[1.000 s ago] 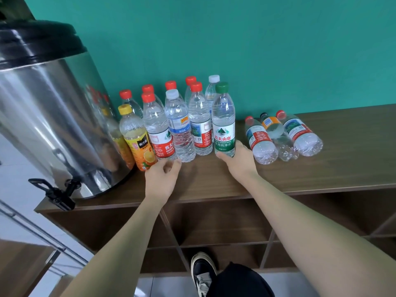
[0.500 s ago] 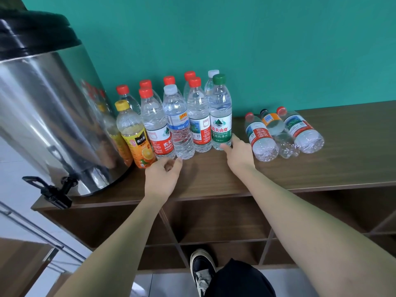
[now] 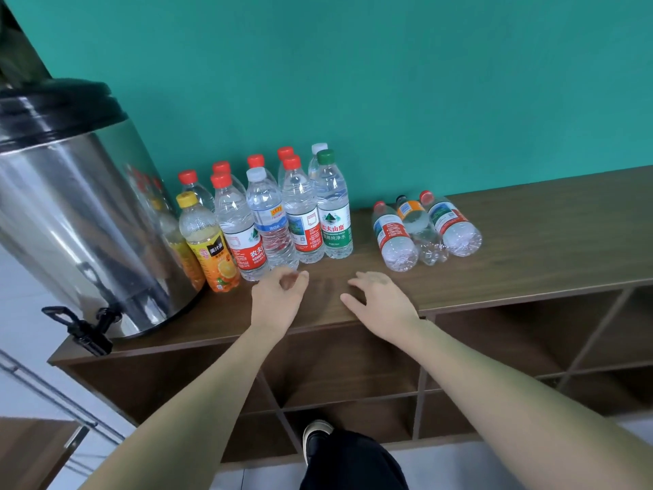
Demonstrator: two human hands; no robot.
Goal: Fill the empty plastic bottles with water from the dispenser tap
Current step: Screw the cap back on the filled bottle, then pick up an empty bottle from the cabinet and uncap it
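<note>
1. The left hand (image 3: pixel 279 295) hovers over the desk (image 3: pixel 530 242) just in front of the standing bottles; its grip is loosely curled, thumb and forefinger near each other, with nothing in it.
2. The right hand (image 3: pixel 381 300) hovers just beside it, palm down, fingers spread and relaxed, holding nothing.
3. The standing bottles (image 3: pixel 272 213) are upright in a tight cluster against the green wall (image 3: pixel 388 83), capped in red, white, green and yellow.
4. The green-cap bottle (image 3: pixel 332 210) stands at the right end of the front row; the juice bottle (image 3: pixel 208 245) stands at the left end, beside the dispenser.
5. Three lying bottles (image 3: pixel 424 231) rest on their sides to the right of the cluster, touching one another, caps toward the wall.
6. The dispenser (image 3: pixel 70 213), steel with a black lid, sits at the desk's left end.
7. Its black tap (image 3: pixel 81 325) juts past the desk's front edge, well apart from both hands.
8. A shoe (image 3: pixel 316 440) shows below on the floor.
</note>
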